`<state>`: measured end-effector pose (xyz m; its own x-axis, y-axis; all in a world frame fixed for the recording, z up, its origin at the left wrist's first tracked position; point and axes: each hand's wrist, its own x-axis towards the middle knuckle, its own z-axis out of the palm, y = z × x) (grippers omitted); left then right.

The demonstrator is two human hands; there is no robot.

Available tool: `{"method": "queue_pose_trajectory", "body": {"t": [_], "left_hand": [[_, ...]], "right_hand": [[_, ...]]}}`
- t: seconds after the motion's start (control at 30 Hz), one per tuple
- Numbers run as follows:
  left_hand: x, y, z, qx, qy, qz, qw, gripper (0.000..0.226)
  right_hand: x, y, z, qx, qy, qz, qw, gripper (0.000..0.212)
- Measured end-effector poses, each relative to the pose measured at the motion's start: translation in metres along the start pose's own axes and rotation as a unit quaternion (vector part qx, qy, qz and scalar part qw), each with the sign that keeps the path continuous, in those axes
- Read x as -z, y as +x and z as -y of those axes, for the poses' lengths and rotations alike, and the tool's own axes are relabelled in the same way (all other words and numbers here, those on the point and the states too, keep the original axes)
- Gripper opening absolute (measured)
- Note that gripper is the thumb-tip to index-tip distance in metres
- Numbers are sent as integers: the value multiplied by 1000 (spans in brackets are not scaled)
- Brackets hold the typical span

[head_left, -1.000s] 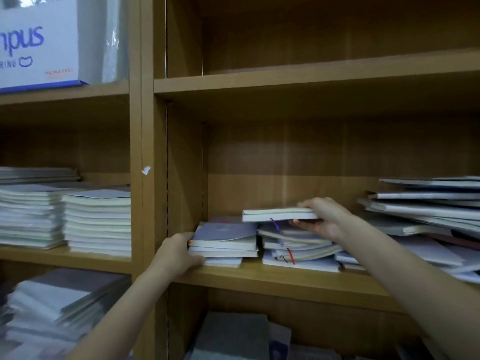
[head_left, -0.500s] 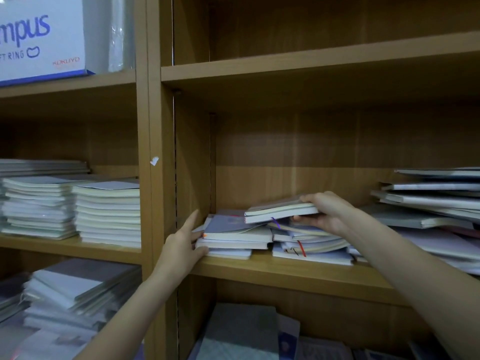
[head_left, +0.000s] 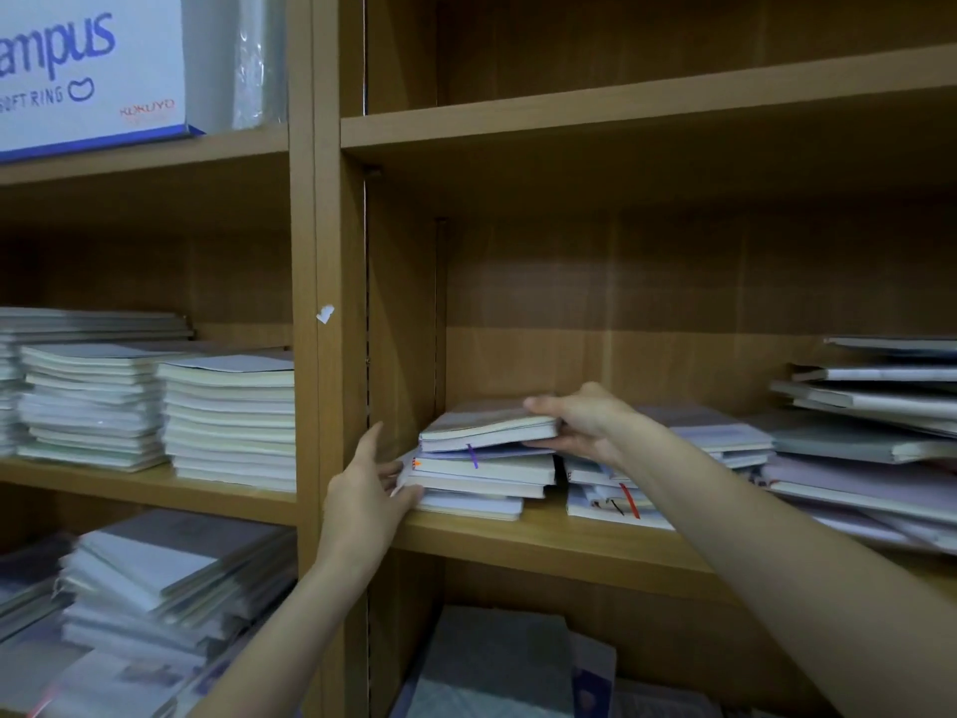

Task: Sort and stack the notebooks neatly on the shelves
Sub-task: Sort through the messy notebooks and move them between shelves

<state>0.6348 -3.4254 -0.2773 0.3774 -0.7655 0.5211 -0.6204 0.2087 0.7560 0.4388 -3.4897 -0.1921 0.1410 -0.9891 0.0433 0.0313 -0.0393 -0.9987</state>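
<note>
On the wooden shelf (head_left: 544, 544) a small stack of notebooks (head_left: 481, 479) stands near the left wall of the bay. My right hand (head_left: 580, 424) grips a grey-covered notebook (head_left: 484, 424) by its right end, lying tilted on top of that stack. My left hand (head_left: 370, 489) presses straight fingers against the stack's left side. To the right lies a lower, untidy pile of notebooks (head_left: 611, 497) with a red ribbon, partly hidden by my right arm.
A loose heap of larger notebooks (head_left: 870, 432) fills the shelf's right side. The left bay holds neat white stacks (head_left: 228, 422) and a slanted pile (head_left: 165, 577) below. A blue-and-white box (head_left: 88, 70) stands top left. More notebooks (head_left: 492, 665) lie on the bottom shelf.
My right hand has carried the grey notebook leftward from the middle pile onto the left stack. My left hand has opened and now presses the stack's left side.
</note>
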Motion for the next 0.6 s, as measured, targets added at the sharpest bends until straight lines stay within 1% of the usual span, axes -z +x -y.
{"method": "queue_pose_trajectory", "body": {"t": [0.03,0.1,0.13,0.17,0.23,0.27,0.33,0.37,0.4,0.47,0.5,0.53,0.6], "left_hand": [[-1,-1,0,3,0,-10,1000,83],[-2,1,1,10,2,-20,1000,81],[-2,2,1,11,8,-18,1000,80],[-1,3,1,8,17,-12,1000,79],[-1,4,1,-7,38,-3,999,76],[0,4,2,-17,46,-7,999,75],[0,3,2,-44,80,-30,995,68],[0,2,2,-67,113,-44,990,62],[0,1,2,-93,147,-53,983,56],[-1,-1,1,-127,178,-55,974,49],[0,-1,1,-133,180,-50,973,48],[0,-2,1,-135,182,-43,973,47],[4,-5,2,-147,177,-25,973,46]], "right_hand": [[-2,2,-2,12,-29,1,999,65],[-3,3,-5,34,-92,24,995,79],[-4,1,-7,46,-135,38,989,85],[-5,0,-7,62,-206,45,975,84],[-6,-3,-7,105,-368,31,923,65],[-8,-5,-7,130,-422,25,897,57],[-14,-9,-8,165,-478,23,863,47],[-18,-12,-9,192,-509,14,839,41],[-22,-16,-11,226,-558,-7,799,33],[-31,-23,-13,292,-660,-52,690,25],[-35,-26,-13,315,-687,-60,652,24],[-36,-27,-13,328,-697,-61,635,24],[-30,-29,-7,345,-687,-67,636,20]]}}
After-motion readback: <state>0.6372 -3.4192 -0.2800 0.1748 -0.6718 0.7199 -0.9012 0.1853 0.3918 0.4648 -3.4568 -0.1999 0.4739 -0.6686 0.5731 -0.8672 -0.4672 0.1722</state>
